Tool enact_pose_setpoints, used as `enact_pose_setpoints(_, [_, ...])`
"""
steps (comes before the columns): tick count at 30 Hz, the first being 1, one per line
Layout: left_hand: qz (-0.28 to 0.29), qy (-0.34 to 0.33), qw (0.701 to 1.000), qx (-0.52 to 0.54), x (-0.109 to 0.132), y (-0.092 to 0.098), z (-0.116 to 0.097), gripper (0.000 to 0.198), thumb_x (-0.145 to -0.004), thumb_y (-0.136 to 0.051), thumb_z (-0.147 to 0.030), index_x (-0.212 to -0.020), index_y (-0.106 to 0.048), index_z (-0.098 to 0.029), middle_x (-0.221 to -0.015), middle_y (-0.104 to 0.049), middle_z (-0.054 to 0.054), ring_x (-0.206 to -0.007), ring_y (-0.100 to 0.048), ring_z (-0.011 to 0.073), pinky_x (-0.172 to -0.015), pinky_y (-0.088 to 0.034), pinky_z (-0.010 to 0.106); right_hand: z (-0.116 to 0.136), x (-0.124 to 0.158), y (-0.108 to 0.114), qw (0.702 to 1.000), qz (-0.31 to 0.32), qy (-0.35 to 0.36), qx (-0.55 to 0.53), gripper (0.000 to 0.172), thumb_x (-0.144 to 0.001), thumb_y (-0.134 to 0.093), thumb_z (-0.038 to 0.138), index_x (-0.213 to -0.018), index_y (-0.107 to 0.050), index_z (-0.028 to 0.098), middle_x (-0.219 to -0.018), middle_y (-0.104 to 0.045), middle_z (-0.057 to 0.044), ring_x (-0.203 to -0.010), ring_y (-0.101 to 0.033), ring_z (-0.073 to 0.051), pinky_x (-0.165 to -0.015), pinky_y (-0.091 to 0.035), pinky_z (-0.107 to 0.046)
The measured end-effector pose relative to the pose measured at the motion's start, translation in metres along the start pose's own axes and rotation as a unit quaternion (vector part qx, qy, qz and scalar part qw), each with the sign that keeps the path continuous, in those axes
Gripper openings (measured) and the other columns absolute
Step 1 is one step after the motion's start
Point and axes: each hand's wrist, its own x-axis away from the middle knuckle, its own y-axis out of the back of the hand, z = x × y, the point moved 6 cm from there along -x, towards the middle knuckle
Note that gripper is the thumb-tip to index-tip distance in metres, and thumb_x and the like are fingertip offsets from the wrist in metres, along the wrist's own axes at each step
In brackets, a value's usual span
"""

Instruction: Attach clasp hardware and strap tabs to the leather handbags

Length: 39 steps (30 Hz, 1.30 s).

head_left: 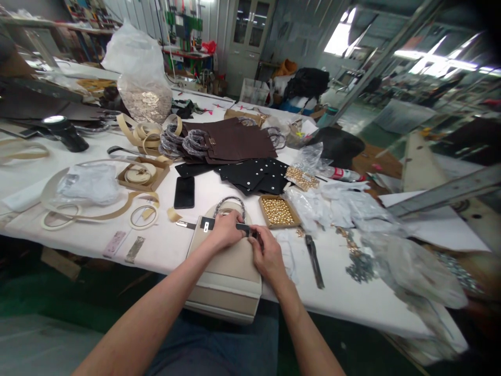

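A beige handbag (225, 261) lies at the table's front edge, its twisted grey handle (230, 199) pointing away from me. Across its upper part runs a black strap (206, 224) with a silver buckle piece at its left. My left hand (227, 230) presses on the strap with its fingers curled together. Close to its right, my right hand (268, 253) pinches the strap's right end between thumb and fingers. The fingertips hide the small details there.
A box of gold studs (279, 211) sits right of the handle, with a black tool (314, 262) nearer the right. A black phone (184, 192), tape rolls (143, 216), brown bag panels (238, 140) and plastic bags (352, 203) surround the work spot.
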Motion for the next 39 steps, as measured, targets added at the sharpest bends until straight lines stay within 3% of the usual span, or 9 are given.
enact_pose_setpoints(5, [-0.003, 0.005, 1.000, 0.002, 0.001, 0.000, 0.001, 0.032, -0.085, -0.080, -0.034, -0.113, -0.069, -0.024, -0.110, -0.081, 0.005, -0.114, -0.073, 0.0308, -0.116, -0.043, 0.042, 0.001, 0.002, 0.000, 1.000, 0.006, -0.002, 0.004, 0.030, -0.113, -0.052, 0.027, -0.143, -0.059, 0.027, -0.130, -0.069, -0.010, -0.121, -0.067, -0.029, -0.108, -0.055, -0.046])
enact_pose_setpoints(10, [-0.002, 0.003, 1.000, 0.008, 0.001, 0.001, 0.000, 0.034, -0.084, -0.081, -0.033, -0.114, -0.069, -0.024, -0.113, -0.082, 0.005, -0.114, -0.074, 0.0299, -0.119, -0.041, 0.042, 0.012, 0.005, 0.003, 0.999, -0.027, 0.013, 0.011, 0.020, -0.114, -0.051, 0.026, -0.128, -0.066, 0.026, -0.138, -0.064, -0.013, -0.133, -0.062, -0.031, -0.116, -0.052, -0.050])
enact_pose_setpoints(14, [0.006, 0.013, 1.000, 0.001, 0.001, 0.001, -0.001, 0.034, -0.083, -0.081, -0.032, -0.114, -0.068, -0.024, -0.111, -0.082, 0.004, -0.113, -0.074, 0.0296, -0.119, -0.041, 0.042, 0.015, 0.009, 0.002, 0.999, -0.036, 0.015, 0.027, 0.020, -0.115, -0.051, 0.026, -0.121, -0.070, 0.026, -0.136, -0.065, -0.014, -0.131, -0.064, -0.031, -0.116, -0.054, -0.052])
enact_pose_setpoints(22, [0.004, 0.015, 1.000, -0.006, 0.000, 0.000, 0.000, 0.035, -0.083, -0.082, -0.033, -0.114, -0.069, -0.024, -0.112, -0.082, 0.005, -0.114, -0.074, 0.0303, -0.117, -0.042, 0.041, 0.018, 0.016, 0.000, 0.996, -0.036, 0.040, 0.073, 0.028, -0.115, -0.050, 0.024, -0.128, -0.073, 0.028, -0.141, -0.068, -0.014, -0.133, -0.065, -0.032, -0.117, -0.055, -0.055])
enact_pose_setpoints(29, [0.001, 0.007, 1.000, 0.003, -0.001, -0.001, 0.000, 0.033, -0.083, -0.080, -0.031, -0.113, -0.069, -0.024, -0.109, -0.082, 0.003, -0.108, -0.075, 0.0292, -0.118, -0.041, 0.043, 0.026, 0.008, 0.000, 0.999, -0.022, -0.005, 0.042, 0.027, -0.115, -0.049, 0.028, -0.122, -0.075, 0.026, -0.133, -0.069, -0.014, -0.124, -0.068, -0.031, -0.111, -0.058, -0.052])
enact_pose_setpoints(32, [-0.002, 0.008, 1.000, -0.004, 0.000, 0.001, 0.000, 0.032, -0.082, -0.081, -0.032, -0.111, -0.069, -0.025, -0.110, -0.082, 0.004, -0.110, -0.074, 0.0310, -0.116, -0.042, 0.044, 0.024, 0.001, 0.021, 0.998, -0.054, -0.014, 0.024, 0.026, -0.115, -0.052, 0.032, -0.114, -0.077, 0.026, -0.124, -0.073, -0.012, -0.117, -0.070, -0.030, -0.106, -0.059, -0.049])
enact_pose_setpoints(35, [0.002, 0.014, 1.000, -0.012, -0.001, 0.001, 0.000, 0.032, -0.082, -0.082, -0.032, -0.111, -0.069, -0.026, -0.112, -0.082, 0.004, -0.113, -0.073, 0.0316, -0.116, -0.043, 0.043, 0.003, 0.003, 0.068, 0.983, -0.152, -0.044, 0.096, 0.028, -0.113, -0.055, 0.040, -0.118, -0.078, 0.024, -0.122, -0.074, -0.014, -0.113, -0.070, -0.032, -0.102, -0.059, -0.049])
enact_pose_setpoints(37, [0.009, 0.022, 1.000, -0.011, -0.003, 0.001, 0.001, 0.032, -0.082, -0.083, -0.032, -0.111, -0.069, -0.026, -0.111, -0.082, 0.003, -0.113, -0.073, 0.0314, -0.118, -0.042, 0.043, -0.025, 0.012, 0.104, 0.951, -0.201, -0.108, 0.211, 0.036, -0.110, -0.059, 0.049, -0.128, -0.076, 0.022, -0.123, -0.072, -0.018, -0.114, -0.068, -0.035, -0.100, -0.057, -0.052])
enact_pose_setpoints(39, [0.013, 0.025, 1.000, -0.007, -0.004, 0.000, 0.001, 0.032, -0.082, -0.082, -0.031, -0.110, -0.069, -0.026, -0.110, -0.082, 0.003, -0.111, -0.074, 0.0313, -0.119, -0.041, 0.043, -0.062, 0.022, 0.129, 0.907, -0.186, -0.203, 0.319, 0.054, -0.103, -0.066, 0.059, -0.137, -0.073, 0.019, -0.124, -0.071, -0.022, -0.116, -0.067, -0.041, -0.097, -0.057, -0.055])
